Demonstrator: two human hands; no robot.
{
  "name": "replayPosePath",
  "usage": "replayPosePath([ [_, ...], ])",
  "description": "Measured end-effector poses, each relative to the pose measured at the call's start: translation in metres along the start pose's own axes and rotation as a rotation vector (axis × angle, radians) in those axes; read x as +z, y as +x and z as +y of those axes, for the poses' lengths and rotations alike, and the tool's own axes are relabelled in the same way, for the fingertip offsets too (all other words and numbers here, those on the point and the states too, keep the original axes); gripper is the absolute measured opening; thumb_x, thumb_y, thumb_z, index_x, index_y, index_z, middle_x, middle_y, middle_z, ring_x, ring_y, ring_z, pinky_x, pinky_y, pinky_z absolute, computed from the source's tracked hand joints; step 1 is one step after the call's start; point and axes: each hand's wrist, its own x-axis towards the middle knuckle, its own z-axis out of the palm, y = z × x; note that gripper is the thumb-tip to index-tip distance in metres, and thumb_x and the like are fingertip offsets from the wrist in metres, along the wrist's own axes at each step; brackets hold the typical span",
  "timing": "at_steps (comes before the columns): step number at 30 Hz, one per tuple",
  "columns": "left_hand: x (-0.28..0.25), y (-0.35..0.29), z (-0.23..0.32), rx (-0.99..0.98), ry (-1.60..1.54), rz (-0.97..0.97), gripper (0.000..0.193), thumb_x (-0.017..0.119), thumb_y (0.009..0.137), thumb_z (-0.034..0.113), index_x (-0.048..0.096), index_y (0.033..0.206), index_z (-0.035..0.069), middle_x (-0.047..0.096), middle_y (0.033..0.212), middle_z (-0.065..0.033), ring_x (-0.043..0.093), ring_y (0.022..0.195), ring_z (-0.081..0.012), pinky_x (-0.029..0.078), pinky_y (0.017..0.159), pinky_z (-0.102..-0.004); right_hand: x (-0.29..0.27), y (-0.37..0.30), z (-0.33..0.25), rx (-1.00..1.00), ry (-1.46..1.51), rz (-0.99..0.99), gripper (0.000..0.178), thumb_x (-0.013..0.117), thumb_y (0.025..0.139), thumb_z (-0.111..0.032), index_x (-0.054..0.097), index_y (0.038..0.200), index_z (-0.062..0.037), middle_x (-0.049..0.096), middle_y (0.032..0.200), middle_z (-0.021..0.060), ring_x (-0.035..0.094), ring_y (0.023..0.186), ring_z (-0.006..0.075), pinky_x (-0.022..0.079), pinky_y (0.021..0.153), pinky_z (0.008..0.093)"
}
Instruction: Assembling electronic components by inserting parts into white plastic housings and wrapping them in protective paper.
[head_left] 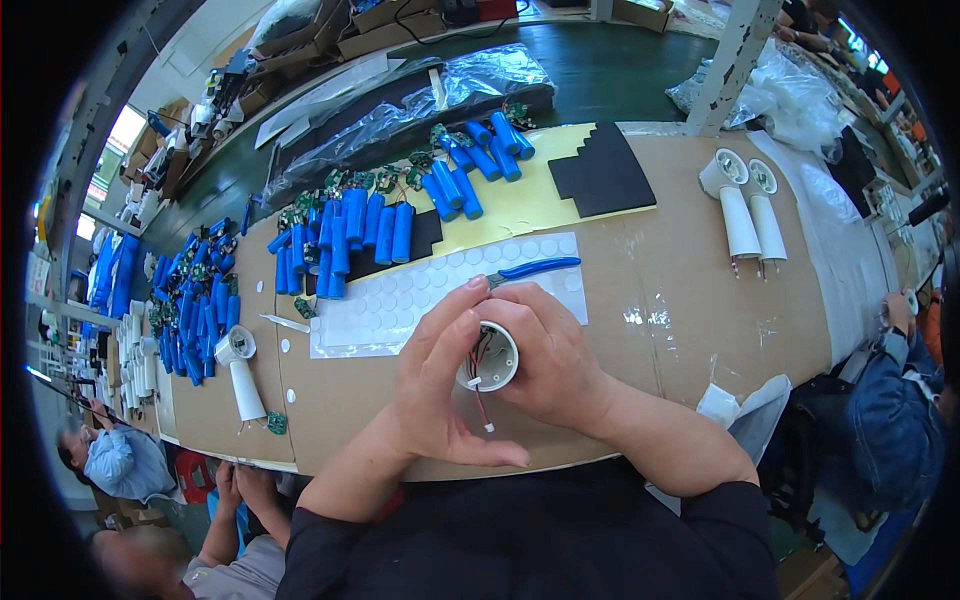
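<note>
Both hands are cupped around a white plastic housing (511, 371), its round open end facing up. Dark and red wires show inside it, and a small white connector (489, 428) hangs over its rim on a short lead. My left hand (430, 375) curves along the housing's left side, its thumb stretched out below the rim. My right hand (560, 365) wraps the right side, and the fingers of both meet at the far side. Just beyond the fingertips, blue-handled pliers (540, 267) lie on a sheet of round white stickers (375, 315).
Blue cylindrical battery packs (340, 240) with green circuit boards crowd the left and back. White housings stand at right (740, 225) and left (246, 385). Black foam (605, 175) lies on a yellow sheet (540, 190). A metal post (735, 70) rises at the back right. Other people sit nearby.
</note>
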Motion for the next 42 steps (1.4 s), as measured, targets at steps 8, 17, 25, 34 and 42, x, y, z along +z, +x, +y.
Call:
replayPosePath([
  [8, -0.011, 0.008, 0.017, -0.217, -0.037, -0.070, 0.075, 0.074, 0.086, 0.030, 0.043, 0.144, -0.005, 0.049, 0.142, -0.0276, 0.055, 0.127, -0.0398, 0.046, 0.103, -0.0437, 0.001, -0.001, 0.002, -0.023, -0.008, -0.016, 0.051, 0.079, 0.071, -0.016, 0.057, 0.117, -0.0077, 0.060, 0.109, 0.0147, 0.062, 0.101, 0.0339, 0.052, 0.085, 0.0431],
  [17, -0.023, 0.025, 0.029, -0.383, 0.013, -0.176, 0.048, 0.055, 0.099, 0.021, 0.052, 0.140, -0.004, 0.060, 0.132, -0.0250, 0.060, 0.120, -0.0368, 0.047, 0.101, -0.0412, -0.001, 0.000, -0.006, -0.062, -0.009, -0.020, 0.050, 0.080, 0.072, -0.018, 0.057, 0.115, -0.0079, 0.059, 0.111, 0.0142, 0.060, 0.102, 0.0340, 0.049, 0.088, 0.0443],
  [25, -0.028, 0.037, 0.017, -0.216, 0.004, -0.259, 0.040, 0.044, 0.104, 0.021, 0.059, 0.134, -0.001, 0.062, 0.130, -0.0205, 0.060, 0.121, -0.0350, 0.047, 0.102, -0.0412, -0.003, -0.001, -0.005, -0.031, 0.023, -0.068, 0.052, 0.081, 0.070, -0.016, 0.056, 0.116, -0.0069, 0.059, 0.110, 0.0153, 0.059, 0.101, 0.0358, 0.049, 0.088, 0.0458],
  [34, -0.018, 0.025, 0.004, -0.258, -0.279, -0.178, 0.053, 0.029, 0.109, 0.033, 0.058, 0.132, -0.004, 0.066, 0.124, -0.0202, 0.056, 0.128, -0.0366, 0.042, 0.109, -0.0433, -0.001, -0.002, -0.001, -0.049, 0.077, -0.074, 0.051, 0.081, 0.071, -0.014, 0.058, 0.116, -0.0055, 0.059, 0.109, 0.0159, 0.059, 0.102, 0.0378, 0.049, 0.090, 0.0467],
  [42, -0.019, 0.024, 0.004, -0.258, -0.320, -0.153, 0.062, 0.023, 0.110, 0.037, 0.065, 0.123, -0.006, 0.069, 0.119, -0.0200, 0.058, 0.124, -0.0400, 0.042, 0.108, -0.0462, 0.002, -0.007, 0.004, -0.013, 0.116, -0.149, 0.056, 0.082, 0.069, -0.012, 0.057, 0.118, -0.0045, 0.060, 0.113, 0.0189, 0.059, 0.108, 0.0394, 0.049, 0.095, 0.0474],
])
